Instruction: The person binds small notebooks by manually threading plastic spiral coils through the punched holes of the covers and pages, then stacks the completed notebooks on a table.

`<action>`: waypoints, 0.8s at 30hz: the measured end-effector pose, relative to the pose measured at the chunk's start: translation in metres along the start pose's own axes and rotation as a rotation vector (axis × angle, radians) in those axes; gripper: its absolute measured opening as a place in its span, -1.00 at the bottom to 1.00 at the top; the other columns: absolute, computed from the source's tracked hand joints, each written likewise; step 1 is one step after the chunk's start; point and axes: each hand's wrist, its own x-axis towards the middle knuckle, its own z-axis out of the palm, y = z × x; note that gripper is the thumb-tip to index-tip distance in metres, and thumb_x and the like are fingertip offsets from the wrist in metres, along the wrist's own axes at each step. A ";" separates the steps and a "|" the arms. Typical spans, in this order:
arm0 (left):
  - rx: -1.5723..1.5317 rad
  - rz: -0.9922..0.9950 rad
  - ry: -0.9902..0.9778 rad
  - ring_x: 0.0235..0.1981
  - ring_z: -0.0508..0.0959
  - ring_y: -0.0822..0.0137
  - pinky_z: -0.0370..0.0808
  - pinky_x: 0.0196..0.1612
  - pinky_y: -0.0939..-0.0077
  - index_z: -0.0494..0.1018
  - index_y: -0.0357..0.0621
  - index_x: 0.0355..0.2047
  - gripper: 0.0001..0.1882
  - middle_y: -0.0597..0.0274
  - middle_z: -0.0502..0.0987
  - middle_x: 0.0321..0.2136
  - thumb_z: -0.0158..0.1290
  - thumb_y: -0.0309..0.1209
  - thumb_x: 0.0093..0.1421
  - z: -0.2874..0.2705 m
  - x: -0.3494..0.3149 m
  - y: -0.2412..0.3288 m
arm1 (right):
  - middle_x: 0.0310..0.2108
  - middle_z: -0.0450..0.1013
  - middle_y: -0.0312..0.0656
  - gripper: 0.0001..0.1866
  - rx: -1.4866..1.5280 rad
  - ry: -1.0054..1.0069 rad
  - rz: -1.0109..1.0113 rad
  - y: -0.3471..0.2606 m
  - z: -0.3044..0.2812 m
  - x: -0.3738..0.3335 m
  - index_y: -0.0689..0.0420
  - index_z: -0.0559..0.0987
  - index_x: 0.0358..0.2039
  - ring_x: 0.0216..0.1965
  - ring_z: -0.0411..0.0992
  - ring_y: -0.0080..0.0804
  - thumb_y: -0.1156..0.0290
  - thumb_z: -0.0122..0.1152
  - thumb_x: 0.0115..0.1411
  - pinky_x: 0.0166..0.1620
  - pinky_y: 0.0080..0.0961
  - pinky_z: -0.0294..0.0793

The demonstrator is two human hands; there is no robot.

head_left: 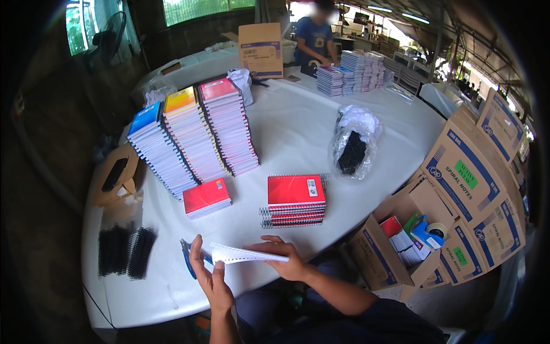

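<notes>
A punched pad of white sheets (246, 254) is held tilted above the table's near edge, a row of holes along its near side. My right hand (289, 259) grips its right end. At the other end my left hand (213, 284) has its fingers apart, with the thumb by the pad's punched edge; whether it touches is unclear. A blue-handled tool (188, 259) lies beside my left fingers, partly hidden. Beyond the pad sits a stack of red spiral notebooks (295, 192), black coils jutting from its sides. A short pile of red-covered pads (207, 196) lies to its left.
Tall stacks of blue (146, 117), yellow (180, 100) and red notebooks (219, 89) stand far left. Black spiral coils (126, 251) lie near left. A plastic bag with black contents (353, 152) sits right. Cartons (465, 166) and a blue tape dispenser (428, 232) are beyond the right edge. A person (315, 37) works opposite.
</notes>
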 end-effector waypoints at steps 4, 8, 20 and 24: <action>-0.523 -0.366 -0.402 0.01 0.29 0.31 0.13 0.11 0.44 0.16 -0.20 0.11 -0.29 0.13 0.32 -0.06 0.07 -0.20 -0.03 -0.006 0.001 -0.051 | -0.07 0.45 -0.14 -0.63 0.174 -0.090 0.481 0.050 0.000 -0.019 0.18 0.48 -0.04 -0.12 0.41 -0.42 0.36 0.20 0.14 0.09 -0.42 0.24; -0.501 -0.280 -0.351 -0.19 0.35 0.44 0.29 -0.10 0.59 0.19 -0.13 0.06 -0.41 0.23 0.34 -0.23 0.14 -0.39 0.02 -0.001 -0.005 -0.069 | -0.12 0.45 -0.13 -0.65 0.218 -0.183 0.595 0.051 -0.005 -0.008 0.21 0.48 -0.07 -0.10 0.38 -0.46 0.41 0.21 0.12 0.03 -0.48 0.32; -0.189 -0.310 -0.374 -0.32 0.37 0.54 0.34 -0.24 0.68 0.26 -0.20 -0.08 -0.68 0.29 0.38 -0.32 -0.04 -0.63 0.14 0.003 -0.006 -0.077 | -0.04 0.44 -0.17 -0.63 0.447 -0.108 0.421 0.038 0.001 -0.001 0.25 0.46 -0.01 -0.07 0.37 -0.56 0.54 0.17 0.13 0.00 -0.59 0.37; -0.162 -0.325 -0.347 -0.29 0.39 0.49 0.36 -0.22 0.61 0.29 -0.22 -0.10 -0.71 0.24 0.39 -0.34 -0.05 -0.62 0.13 0.000 -0.010 -0.077 | -0.05 0.45 -0.21 -0.64 0.429 -0.081 0.314 0.025 0.002 0.005 0.24 0.46 -0.01 -0.07 0.37 -0.56 0.58 0.12 0.14 0.01 -0.58 0.36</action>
